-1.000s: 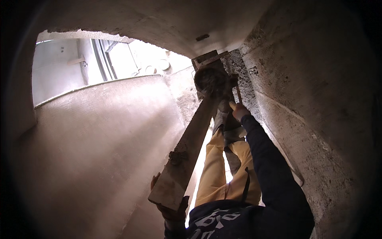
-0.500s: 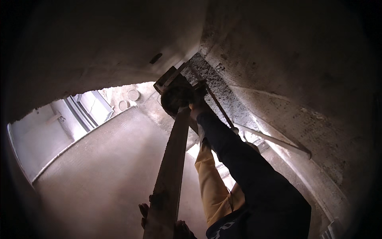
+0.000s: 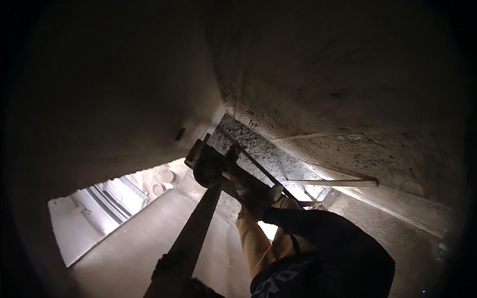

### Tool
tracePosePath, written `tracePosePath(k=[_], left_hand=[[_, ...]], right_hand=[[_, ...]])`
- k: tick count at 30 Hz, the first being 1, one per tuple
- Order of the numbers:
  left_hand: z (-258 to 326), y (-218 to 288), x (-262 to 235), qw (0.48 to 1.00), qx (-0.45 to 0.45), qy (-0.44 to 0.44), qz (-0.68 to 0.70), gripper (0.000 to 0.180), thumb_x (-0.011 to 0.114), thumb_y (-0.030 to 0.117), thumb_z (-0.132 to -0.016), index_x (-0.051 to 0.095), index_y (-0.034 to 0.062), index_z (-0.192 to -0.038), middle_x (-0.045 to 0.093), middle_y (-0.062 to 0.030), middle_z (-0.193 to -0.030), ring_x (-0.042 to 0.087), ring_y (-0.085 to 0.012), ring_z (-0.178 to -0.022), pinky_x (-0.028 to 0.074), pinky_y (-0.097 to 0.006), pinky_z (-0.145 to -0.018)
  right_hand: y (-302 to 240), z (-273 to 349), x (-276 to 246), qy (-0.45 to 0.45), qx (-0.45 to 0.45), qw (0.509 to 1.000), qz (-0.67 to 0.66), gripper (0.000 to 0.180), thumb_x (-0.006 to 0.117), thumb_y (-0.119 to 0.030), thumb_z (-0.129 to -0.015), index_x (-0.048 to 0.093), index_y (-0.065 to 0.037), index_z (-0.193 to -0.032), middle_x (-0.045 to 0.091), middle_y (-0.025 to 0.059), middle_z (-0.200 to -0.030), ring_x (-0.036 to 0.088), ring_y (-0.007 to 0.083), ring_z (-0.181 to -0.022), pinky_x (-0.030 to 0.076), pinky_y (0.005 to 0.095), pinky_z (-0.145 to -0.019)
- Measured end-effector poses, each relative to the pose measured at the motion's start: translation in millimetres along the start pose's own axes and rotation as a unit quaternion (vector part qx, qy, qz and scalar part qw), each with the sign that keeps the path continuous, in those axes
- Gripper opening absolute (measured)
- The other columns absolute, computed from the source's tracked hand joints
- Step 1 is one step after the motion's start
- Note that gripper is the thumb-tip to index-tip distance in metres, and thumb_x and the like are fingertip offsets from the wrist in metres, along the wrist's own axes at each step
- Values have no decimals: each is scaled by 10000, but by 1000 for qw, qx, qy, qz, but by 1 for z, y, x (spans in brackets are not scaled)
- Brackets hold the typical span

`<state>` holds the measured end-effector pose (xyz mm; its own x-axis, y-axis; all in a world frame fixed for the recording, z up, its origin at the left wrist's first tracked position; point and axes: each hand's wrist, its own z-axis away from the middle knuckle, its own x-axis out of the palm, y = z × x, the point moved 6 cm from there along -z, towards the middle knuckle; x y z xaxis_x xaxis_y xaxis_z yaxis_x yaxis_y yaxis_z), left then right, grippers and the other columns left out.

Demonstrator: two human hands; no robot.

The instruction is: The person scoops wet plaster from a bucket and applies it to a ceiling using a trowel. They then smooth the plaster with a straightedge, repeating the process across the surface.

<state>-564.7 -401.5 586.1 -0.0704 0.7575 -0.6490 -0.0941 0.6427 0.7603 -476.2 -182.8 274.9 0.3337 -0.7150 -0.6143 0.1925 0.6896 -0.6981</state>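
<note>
A long plank (image 3: 191, 238) slants up from the lower edge to a dark block (image 3: 206, 166) pressed against the rough wall (image 3: 318, 99). The left hand (image 3: 171, 270), gloved, is clamped on the plank's lower end. The right hand (image 3: 253, 196) grips a tool (image 3: 233, 179) just beside the block. Well below lies a bright doorway (image 3: 99, 213).

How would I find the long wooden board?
Start at the rough grey concrete ceiling overhead. The long flat wooden board slants from the gloved left hand at the bottom up towards it. Unlike the thin pale strip nearby, it is wide, dark and hand-held.
</note>
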Motion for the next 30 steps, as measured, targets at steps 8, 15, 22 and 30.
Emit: tracePosePath(k=[8,15,22,30], left_hand=[[-27,96,-79,989,34,28,143,661,664,351,-782,377,-16,-1251,495,-203,-1163,532,-319,-1031,466,-444,-866],[-19,177,-116,941,100,-21,321,657,677,332,-774,381,-14,-1249,501,-199,-1155,538,-311,-1022,473,-441,-859],[-8,296,-57,844,99,-33,526,474,547,386,-850,464,66,-1191,573,-184,-1001,575,-339,-877,465,-531,-805],[-58,406,-44,790,92,-209,569,593,547,541,-805,485,43,-1122,603,-174,-909,604,-363,-836,499,-498,-737]], right_hand=[[-122,41,-94,196,-17,973,-124,1001,743,-429,-674,167,-82,-1416,274,220,-1387,328,379,-1240,319,489,-963],[-91,106,-143,320,-25,930,-179,560,708,-300,-740,493,-98,-1216,486,147,-1212,396,336,-1193,302,456,-994],[-23,223,-247,545,60,835,-50,508,767,-207,-632,574,-127,-1095,471,155,-1187,422,367,-1126,339,470,-943],[-90,382,-425,768,138,584,224,718,716,-350,-710,389,-91,-1295,324,220,-1364,296,395,-1266,244,549,-1023]])
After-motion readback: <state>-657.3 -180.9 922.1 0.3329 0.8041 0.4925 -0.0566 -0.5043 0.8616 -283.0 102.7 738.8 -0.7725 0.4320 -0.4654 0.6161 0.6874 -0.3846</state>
